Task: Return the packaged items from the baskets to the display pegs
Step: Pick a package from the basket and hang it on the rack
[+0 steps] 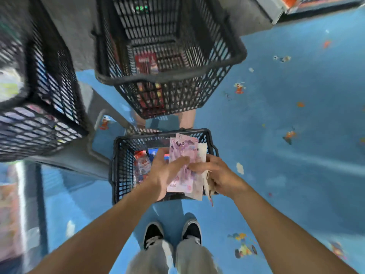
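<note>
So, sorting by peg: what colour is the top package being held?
The package is pink with purplish print; head view shows it.

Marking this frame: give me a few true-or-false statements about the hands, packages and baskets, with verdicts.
1. The left hand and the right hand both hold the pink packages. True.
2. The packages are held above the nearest basket. True.
3. That basket is empty. False: red and blue packaged items lie inside it.
4. The ground is red. False: the floor is blue.
5. The person's shoes are black. True.
</note>
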